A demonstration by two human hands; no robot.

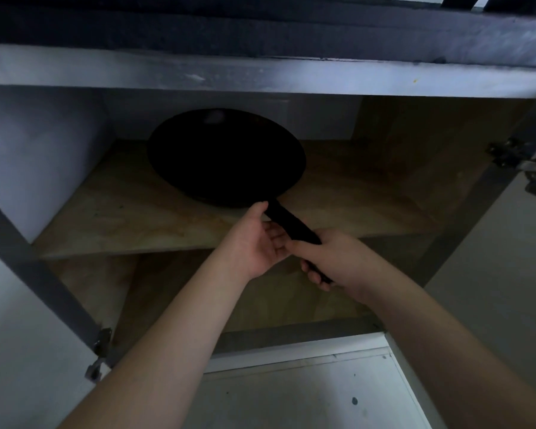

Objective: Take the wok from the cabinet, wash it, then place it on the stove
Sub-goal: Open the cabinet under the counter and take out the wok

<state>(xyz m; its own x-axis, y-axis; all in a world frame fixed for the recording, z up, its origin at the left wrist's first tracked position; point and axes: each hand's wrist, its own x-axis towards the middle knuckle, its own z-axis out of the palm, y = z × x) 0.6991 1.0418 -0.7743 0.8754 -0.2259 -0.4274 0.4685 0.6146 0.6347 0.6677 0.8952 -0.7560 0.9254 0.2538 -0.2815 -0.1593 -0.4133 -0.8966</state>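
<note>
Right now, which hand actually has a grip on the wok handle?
The right hand: its fingers curl around the end of the wok handle. The left hand is open, palm up, only touching the handle near the pan.

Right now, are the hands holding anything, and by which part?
The right hand grips the black wok by its handle; the left hand cups the handle nearer the pan.

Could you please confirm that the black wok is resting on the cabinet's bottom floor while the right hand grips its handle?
Not quite: the head view shows the wok on the wooden shelf, above the cabinet's bottom floor, not on it. The rest holds: the right hand grips the handle, while the left hand lies open beside it.
</note>
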